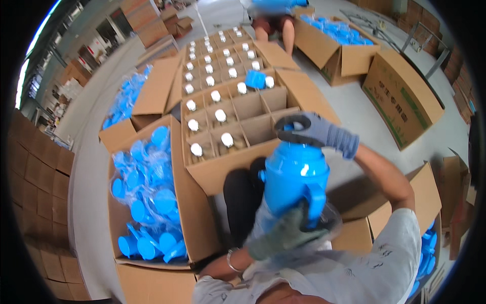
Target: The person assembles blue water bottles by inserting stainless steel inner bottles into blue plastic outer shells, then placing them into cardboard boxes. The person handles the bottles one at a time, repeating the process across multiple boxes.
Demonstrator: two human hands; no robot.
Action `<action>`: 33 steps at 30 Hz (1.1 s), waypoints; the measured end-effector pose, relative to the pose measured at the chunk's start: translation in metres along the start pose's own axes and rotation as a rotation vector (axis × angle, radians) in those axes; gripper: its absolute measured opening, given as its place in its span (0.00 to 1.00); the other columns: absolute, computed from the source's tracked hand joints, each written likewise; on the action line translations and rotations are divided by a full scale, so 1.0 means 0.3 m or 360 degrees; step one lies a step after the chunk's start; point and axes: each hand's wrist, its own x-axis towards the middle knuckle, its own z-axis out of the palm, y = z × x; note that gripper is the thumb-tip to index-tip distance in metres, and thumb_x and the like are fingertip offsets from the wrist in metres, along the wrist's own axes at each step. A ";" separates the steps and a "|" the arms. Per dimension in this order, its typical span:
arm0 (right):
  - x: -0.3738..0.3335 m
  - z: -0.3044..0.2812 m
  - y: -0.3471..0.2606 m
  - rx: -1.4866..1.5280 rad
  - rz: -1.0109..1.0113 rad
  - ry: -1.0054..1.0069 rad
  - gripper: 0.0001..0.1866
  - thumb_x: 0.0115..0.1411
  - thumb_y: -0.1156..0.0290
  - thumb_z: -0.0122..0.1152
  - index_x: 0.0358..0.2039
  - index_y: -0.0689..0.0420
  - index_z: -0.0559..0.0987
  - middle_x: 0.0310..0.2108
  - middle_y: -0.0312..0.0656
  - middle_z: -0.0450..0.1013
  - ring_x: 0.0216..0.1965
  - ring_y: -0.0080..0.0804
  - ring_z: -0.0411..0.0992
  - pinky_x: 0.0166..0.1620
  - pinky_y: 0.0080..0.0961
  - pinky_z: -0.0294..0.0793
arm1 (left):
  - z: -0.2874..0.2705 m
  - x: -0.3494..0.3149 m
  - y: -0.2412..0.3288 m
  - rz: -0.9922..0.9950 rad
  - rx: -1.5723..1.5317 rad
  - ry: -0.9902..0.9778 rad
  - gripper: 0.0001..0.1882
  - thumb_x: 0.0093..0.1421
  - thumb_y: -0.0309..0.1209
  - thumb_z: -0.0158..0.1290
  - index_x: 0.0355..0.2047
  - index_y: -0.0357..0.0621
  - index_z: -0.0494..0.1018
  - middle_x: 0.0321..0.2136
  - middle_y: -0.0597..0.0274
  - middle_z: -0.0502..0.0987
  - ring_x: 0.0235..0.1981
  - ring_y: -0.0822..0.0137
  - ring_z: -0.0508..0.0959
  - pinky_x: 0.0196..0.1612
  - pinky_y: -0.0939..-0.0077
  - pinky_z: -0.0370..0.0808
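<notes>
A blue plastic jug with a side handle is held upright in front of my body. My left hand, in a grey-green glove, is closed around its lower part beside the handle. Clear plastic film bunches next to that hand. My right hand, in a grey-blue glove with dark fingers, curls over the jug's top; a bit of blue shows under its fingers. Just beyond stands a divided carton with several white-topped bottle-like pieces in its cells. A blue piece lies across its far cells.
On the left, an open carton holds bagged blue jugs; more blue pieces lie behind. Further divided cartons extend away. Another person sits at the far end near a carton of blue items. A closed-looking carton stands at right.
</notes>
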 end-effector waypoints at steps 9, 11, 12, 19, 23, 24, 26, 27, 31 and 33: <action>0.113 0.091 -0.072 0.0229 -0.0541 0.0246 0.19 0.55 0.65 0.60 0.49 0.50 0.74 0.47 0.40 0.72 0.44 0.40 0.73 0.48 0.33 0.72 | -0.016 -0.085 0.007 -0.0211 -0.0206 0.0199 0.28 0.55 0.29 0.60 0.56 0.41 0.65 0.51 0.54 0.68 0.48 0.63 0.72 0.50 0.68 0.71; 0.161 0.085 -0.099 0.0349 -0.0566 0.0205 0.18 0.55 0.66 0.59 0.48 0.47 0.75 0.47 0.40 0.72 0.44 0.41 0.73 0.47 0.33 0.73 | -0.035 -0.119 -0.015 -0.0184 0.0094 -0.0067 0.30 0.53 0.30 0.61 0.56 0.42 0.65 0.50 0.52 0.67 0.47 0.60 0.72 0.49 0.68 0.70; 0.155 0.101 -0.083 0.0880 -0.0014 -0.0032 0.19 0.56 0.65 0.59 0.49 0.46 0.74 0.46 0.41 0.72 0.43 0.40 0.73 0.47 0.33 0.73 | -0.052 -0.134 -0.027 -0.0234 0.0101 -0.0149 0.30 0.52 0.31 0.61 0.55 0.42 0.65 0.49 0.50 0.68 0.46 0.58 0.72 0.48 0.68 0.70; 0.204 0.042 -0.179 0.1126 0.0036 -0.0069 0.19 0.58 0.63 0.57 0.50 0.53 0.74 0.50 0.44 0.72 0.46 0.37 0.72 0.49 0.32 0.72 | -0.458 -0.007 0.024 0.0023 0.0912 -0.0310 0.32 0.44 0.36 0.65 0.51 0.42 0.70 0.50 0.50 0.70 0.46 0.55 0.73 0.49 0.66 0.70; 0.312 0.138 -0.251 0.1139 -0.0547 0.0470 0.24 0.63 0.63 0.49 0.58 0.56 0.65 0.58 0.45 0.64 0.58 0.36 0.63 0.59 0.30 0.61 | -0.444 0.185 0.060 0.0903 0.1205 -0.0730 0.27 0.40 0.38 0.59 0.45 0.51 0.74 0.51 0.59 0.69 0.55 0.56 0.66 0.62 0.50 0.55; 0.323 0.118 -0.280 0.1479 -0.0476 0.0444 0.25 0.65 0.63 0.47 0.61 0.56 0.62 0.60 0.44 0.61 0.60 0.34 0.60 0.62 0.30 0.59 | -0.437 0.195 0.065 0.0813 0.1156 -0.0849 0.26 0.40 0.39 0.58 0.43 0.51 0.74 0.50 0.60 0.70 0.55 0.56 0.66 0.63 0.50 0.54; 0.260 0.075 -0.338 0.2072 -0.0102 0.0324 0.27 0.67 0.62 0.43 0.64 0.54 0.56 0.62 0.39 0.57 0.62 0.31 0.57 0.63 0.30 0.56 | -0.433 0.194 0.056 0.0628 0.1024 -0.1082 0.24 0.39 0.40 0.58 0.40 0.51 0.74 0.47 0.61 0.72 0.55 0.57 0.66 0.65 0.52 0.52; 0.188 0.070 -0.318 0.1894 -0.0143 0.0520 0.27 0.67 0.61 0.42 0.65 0.53 0.55 0.62 0.38 0.57 0.62 0.31 0.58 0.63 0.29 0.57 | -0.432 0.205 0.041 0.0553 0.1043 -0.1101 0.26 0.37 0.40 0.59 0.41 0.53 0.74 0.49 0.63 0.71 0.57 0.57 0.65 0.66 0.52 0.51; -0.192 0.041 -0.329 0.1525 0.0463 -0.0169 0.49 0.42 0.55 0.68 0.63 0.54 0.57 0.62 0.45 0.54 0.64 0.40 0.51 0.64 0.38 0.49 | -0.503 0.166 -0.046 0.0147 0.1143 -0.0864 0.26 0.33 0.40 0.63 0.38 0.55 0.75 0.48 0.65 0.72 0.59 0.58 0.64 0.66 0.58 0.53; -0.266 -0.016 -0.461 0.0812 0.0112 -0.0533 0.51 0.36 0.49 0.73 0.60 0.54 0.62 0.59 0.50 0.56 0.63 0.48 0.50 0.65 0.47 0.45 | -0.529 0.134 -0.097 -0.0115 0.1254 -0.0665 0.25 0.35 0.41 0.64 0.38 0.55 0.75 0.47 0.63 0.73 0.58 0.58 0.66 0.62 0.58 0.58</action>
